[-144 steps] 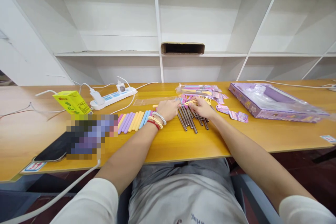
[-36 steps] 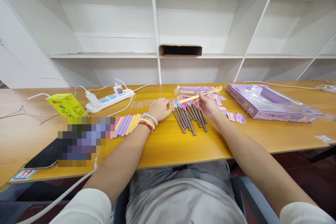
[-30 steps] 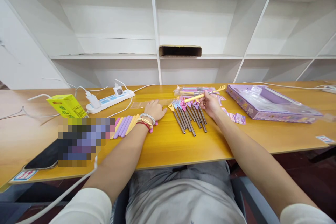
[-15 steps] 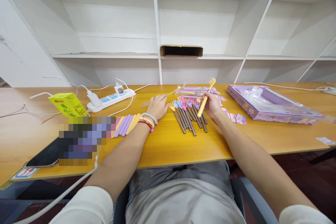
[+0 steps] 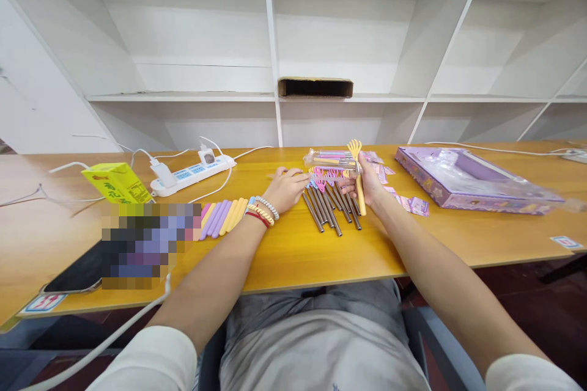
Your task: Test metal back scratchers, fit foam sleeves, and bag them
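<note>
My right hand (image 5: 369, 183) is closed around a yellow back scratcher (image 5: 361, 195), held upright with its claw-shaped head at the top. My left hand (image 5: 290, 188), wearing several bracelets, pinches a thin see-through plastic sleeve (image 5: 332, 178) that stretches across toward my right fingers. Beneath the sleeve lies a pile of back scratcher rods (image 5: 328, 208) with metal shafts and pink, blue, purple and yellow claw heads, partly covered by the sleeve. Left of my left wrist is a row of purple, yellow and blue handles (image 5: 222, 219).
Wrapped back scratchers (image 5: 330, 157) lie behind the pile, and small pink packets (image 5: 413, 204) to its right. A purple box (image 5: 458, 198) with clear plastic stands further right. Leftward are a power strip (image 5: 192, 174), a yellow-green carton (image 5: 117, 183) and a phone (image 5: 76, 269).
My left hand has moved right, bringing the plastic sleeve over the claw heads. My right hand has turned the yellow back scratcher more upright, its claw now facing me.
</note>
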`<state>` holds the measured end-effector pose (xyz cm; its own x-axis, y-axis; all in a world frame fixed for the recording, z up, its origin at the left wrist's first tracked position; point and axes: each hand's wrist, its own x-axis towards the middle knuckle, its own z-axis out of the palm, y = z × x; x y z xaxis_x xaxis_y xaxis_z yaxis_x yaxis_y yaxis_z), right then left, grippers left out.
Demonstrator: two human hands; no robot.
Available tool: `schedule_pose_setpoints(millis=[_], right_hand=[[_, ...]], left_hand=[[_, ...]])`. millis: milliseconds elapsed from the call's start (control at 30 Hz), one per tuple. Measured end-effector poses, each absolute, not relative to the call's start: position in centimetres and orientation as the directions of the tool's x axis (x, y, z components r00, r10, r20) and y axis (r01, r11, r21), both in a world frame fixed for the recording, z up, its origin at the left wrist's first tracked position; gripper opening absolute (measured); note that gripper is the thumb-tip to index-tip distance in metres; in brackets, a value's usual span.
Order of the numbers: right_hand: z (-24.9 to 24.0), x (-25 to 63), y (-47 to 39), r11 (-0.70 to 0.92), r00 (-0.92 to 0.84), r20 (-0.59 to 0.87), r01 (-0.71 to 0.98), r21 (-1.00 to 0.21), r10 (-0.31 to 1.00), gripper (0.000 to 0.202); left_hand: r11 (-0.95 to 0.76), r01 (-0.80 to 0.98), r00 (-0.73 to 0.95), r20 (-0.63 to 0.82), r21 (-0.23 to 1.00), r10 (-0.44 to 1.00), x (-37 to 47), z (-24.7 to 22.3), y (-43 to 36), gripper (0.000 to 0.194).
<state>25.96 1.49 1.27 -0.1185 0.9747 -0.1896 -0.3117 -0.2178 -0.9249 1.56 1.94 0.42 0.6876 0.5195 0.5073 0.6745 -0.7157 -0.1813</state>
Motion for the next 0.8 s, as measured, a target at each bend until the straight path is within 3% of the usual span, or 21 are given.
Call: schedule_pose_setpoints(millis=[133, 233, 367, 467, 633, 800], right_hand=[[1.2, 26.3, 1.7, -0.199, -0.099, -0.177, -0.317, -0.927, 0.979, 0.036], [1.0, 26.3, 1.7, -0.111, -0.129, -0.074, -0.306, -0.945, 0.989, 0.023], [0.6, 26.0, 1.5, 0.086, -0.207, 0.16, -0.325, -0.942, 0.965, 0.037], [0.5, 25.6, 1.1, 0.15, -0.247, 0.233, -0.315, -0.937, 0.94, 0.043], [0.7, 25.0, 0.6, 0.177, -0.284, 0.259, -0.284, -0.943, 0.923, 0.044], [0.8, 24.5, 0.4, 0.195, -0.264, 0.27, -0.278, -0.941, 0.926, 0.044]], left_hand=[[-0.723, 0.667, 0.692, 0.506, -0.176, 0.515, 1.5, 0.3, 2.1, 0.034], [-0.71, 0.69, 0.664, 0.514, -0.142, 0.543, 1.4, 0.3, 2.1, 0.034], [-0.671, 0.737, 0.586, 0.566, -0.075, 0.58, 1.4, 0.4, 1.9, 0.031], [-0.623, 0.781, 0.505, 0.61, -0.024, 0.61, 1.5, 0.7, 1.6, 0.029], [-0.54, 0.826, 0.334, 0.632, 0.161, 0.699, 2.4, 1.3, 0.8, 0.028], [-0.592, 0.652, 0.436, 0.405, 0.474, 0.804, 3.5, 1.8, -0.2, 0.046]])
